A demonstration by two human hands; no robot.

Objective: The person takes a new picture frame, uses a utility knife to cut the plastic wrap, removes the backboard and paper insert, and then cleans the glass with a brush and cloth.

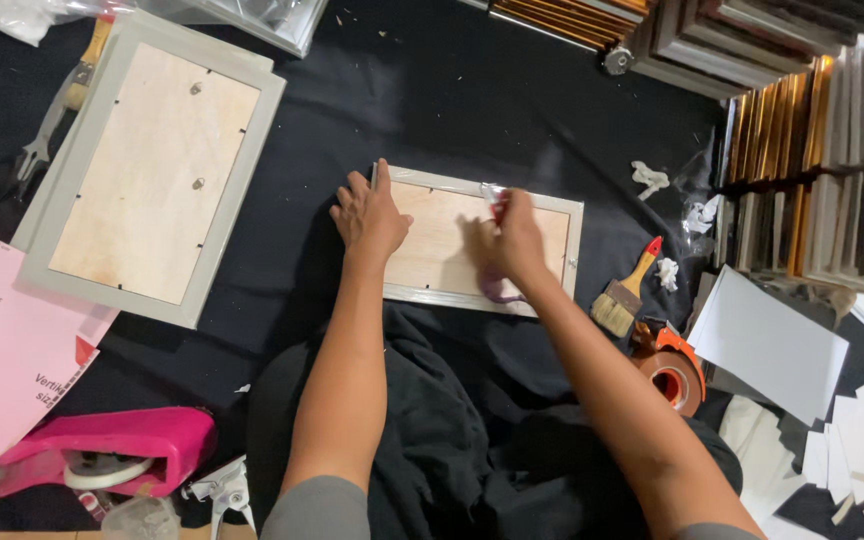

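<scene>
1. Near edge of the black cloth (452,130): a pink tape dispenser (102,460) lies at the near left corner. Beside it stands a small metal tool (220,490), type not discernible. Both are untouched.
2. Near right: an orange tape dispenser (670,368) and loose white sheets (767,345) lie well apart from the hands.
3. Centre: the small frame (482,240) lies face down, its plywood backing board up and seated inside the grey moulding. Judgement: the backing is already in place and fastening or finishing of the back is under way.
4. Left hand (370,215): flat and spread on the left end of the small frame, pressing it to the cloth. It grasps nothing.
5. Right hand (514,238): closed narrowly around a small red-handled tool (499,208), the tip near the far edge of the backing board. The tool type cannot be determined due to blur.
6. Right of the small frame: a paintbrush (624,290) with a red handle lies unused, with crumpled white scraps (652,178) just beyond it.
7. Far left: a large frame (152,170) lies face down, backing fitted with two hangers visible. Judgement: this unit appears further along or complete.
8. Far right corner: stacked frames (812,110) stand on edge. Judgement: remaining work cannot be counted from this view.
</scene>
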